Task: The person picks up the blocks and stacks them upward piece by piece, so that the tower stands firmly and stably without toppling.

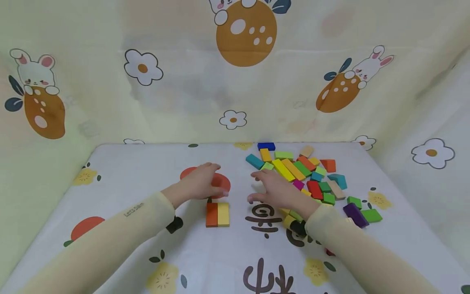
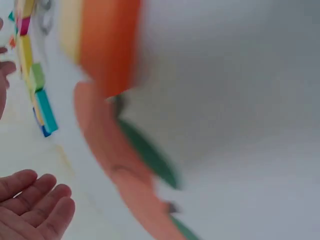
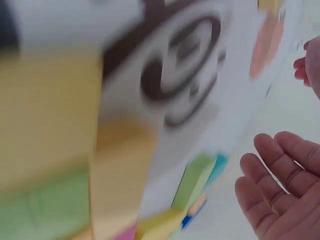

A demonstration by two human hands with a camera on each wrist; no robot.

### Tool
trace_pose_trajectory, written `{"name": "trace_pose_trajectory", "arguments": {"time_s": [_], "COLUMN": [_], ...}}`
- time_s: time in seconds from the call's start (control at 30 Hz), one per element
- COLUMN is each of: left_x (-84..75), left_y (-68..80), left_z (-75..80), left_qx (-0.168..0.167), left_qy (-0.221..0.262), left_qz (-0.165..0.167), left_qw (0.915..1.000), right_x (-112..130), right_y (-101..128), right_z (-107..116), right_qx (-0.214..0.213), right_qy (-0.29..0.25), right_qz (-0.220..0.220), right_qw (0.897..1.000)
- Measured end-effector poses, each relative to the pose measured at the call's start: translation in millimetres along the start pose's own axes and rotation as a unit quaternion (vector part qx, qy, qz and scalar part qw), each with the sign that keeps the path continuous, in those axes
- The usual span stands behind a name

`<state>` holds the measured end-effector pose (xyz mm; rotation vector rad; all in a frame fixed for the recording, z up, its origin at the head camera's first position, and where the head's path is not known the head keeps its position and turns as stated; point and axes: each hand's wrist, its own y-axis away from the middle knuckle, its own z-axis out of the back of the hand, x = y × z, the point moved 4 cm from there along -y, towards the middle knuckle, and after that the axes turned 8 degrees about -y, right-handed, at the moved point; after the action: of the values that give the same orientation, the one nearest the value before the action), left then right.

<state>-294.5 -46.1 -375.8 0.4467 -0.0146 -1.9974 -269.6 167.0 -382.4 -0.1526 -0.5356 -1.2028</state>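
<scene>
My left hand (image 1: 200, 181) is held over a red printed shape on the cloth, fingers extended and nothing in them. Just below it, an orange block (image 1: 211, 215) and a pale yellow block (image 1: 223, 214) stand side by side, touching. The left wrist view shows the orange block (image 2: 110, 45) blurred and close, with the left hand's fingers (image 2: 50, 205) loosely bent. My right hand (image 1: 275, 190) hovers at the left edge of a pile of coloured blocks, palm facing the left hand. In the right wrist view its fingers (image 3: 272, 185) are spread and hold nothing.
The pile at the right includes a yellow bar (image 1: 283, 170), a teal block (image 1: 255, 161), a red block (image 1: 314, 190) and a purple block (image 1: 355, 215). A printed cloth (image 1: 125, 261) covers the table. Behind it hangs a patterned curtain (image 1: 183, 98).
</scene>
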Motion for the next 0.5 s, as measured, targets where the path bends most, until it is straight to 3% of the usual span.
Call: {"name": "trace_pose_trajectory", "arguments": {"time_s": [0.1,0.27,0.5], "left_x": [-10.4,-28.4,-49.2], "left_y": [-30.5,-80.5,-132.9], "left_z": [5.2,-2.6,-19.2], "left_qx": [0.004,0.015,-0.012], "left_qy": [0.009,-0.005,-0.048], "left_qz": [0.013,0.023,0.011], "left_qw": [0.9999,0.9996,0.9987], "right_x": [-18.1,-43.7,-67.4], "right_y": [-7.7,-25.6,-45.9], "right_z": [15.0,28.1,26.2], "right_qx": [-0.014,-0.03,-0.028], "right_qy": [0.016,0.049,0.126], "right_qz": [-0.014,-0.056,-0.088], "right_qw": [1.0,0.997,0.988]}}
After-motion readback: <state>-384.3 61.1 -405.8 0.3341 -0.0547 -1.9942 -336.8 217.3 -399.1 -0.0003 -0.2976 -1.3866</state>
